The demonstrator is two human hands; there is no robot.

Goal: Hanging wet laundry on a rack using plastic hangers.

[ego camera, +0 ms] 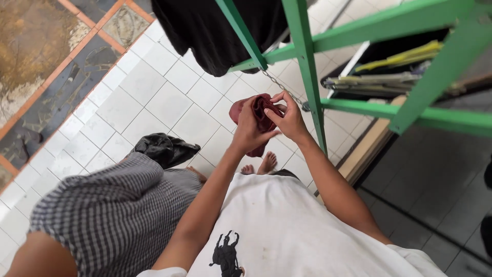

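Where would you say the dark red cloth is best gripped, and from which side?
Probably at its upper edge, from above: the dark red cloth is bunched between the left hand and right hand, hanging limp below, so only the top offers a firm fold.

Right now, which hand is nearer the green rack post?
Right. The right hand grips the maroon cloth just beside the green post; the left hand holds the cloth's far side.

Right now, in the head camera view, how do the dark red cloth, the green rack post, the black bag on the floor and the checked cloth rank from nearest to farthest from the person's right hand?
1. Dark red cloth: gripped by the right hand.
2. Green rack post: just right of it.
3. Black bag: on the white tiles, to the left.
4. Checked cloth: lower left, farthest.
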